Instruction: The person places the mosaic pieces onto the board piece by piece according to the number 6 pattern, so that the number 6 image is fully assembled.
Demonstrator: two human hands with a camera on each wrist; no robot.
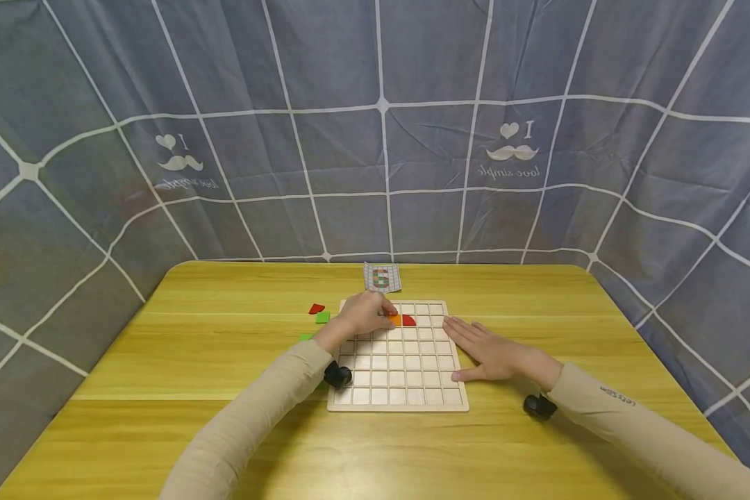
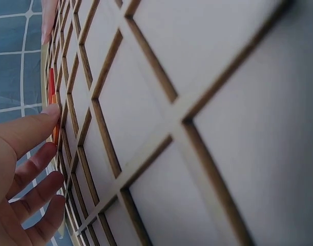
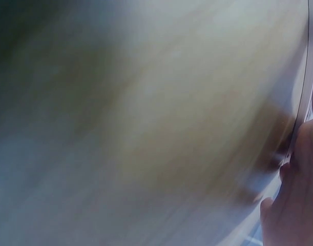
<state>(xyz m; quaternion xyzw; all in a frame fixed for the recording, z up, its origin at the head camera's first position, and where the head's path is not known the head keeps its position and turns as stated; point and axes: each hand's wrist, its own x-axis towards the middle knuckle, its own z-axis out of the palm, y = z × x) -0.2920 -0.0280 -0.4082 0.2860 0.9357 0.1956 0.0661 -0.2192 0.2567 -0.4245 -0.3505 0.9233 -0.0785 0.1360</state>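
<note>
A square pale wooden grid board [image 1: 397,379] lies on the table. My left hand [image 1: 361,314] reaches over its upper part, thumb and forefinger pinching an orange piece [image 1: 396,320] low at one of the grid cells. Just right of that sits a red piece [image 1: 409,321] with a rounded corner. In the left wrist view the thumb [image 2: 36,125] touches the orange piece, partly hidden behind it, while the other fingers are bent loosely. My right hand [image 1: 490,351] rests with fingers spread along the board's right edge, holding nothing.
Left of the board lie a red piece [image 1: 316,308] and green pieces [image 1: 323,317], partly hidden by my left arm. Behind the board is a small printed card [image 1: 381,278] with a coloured grid pattern. A grey checked curtain [image 1: 425,153] surrounds the table [image 1: 225,361].
</note>
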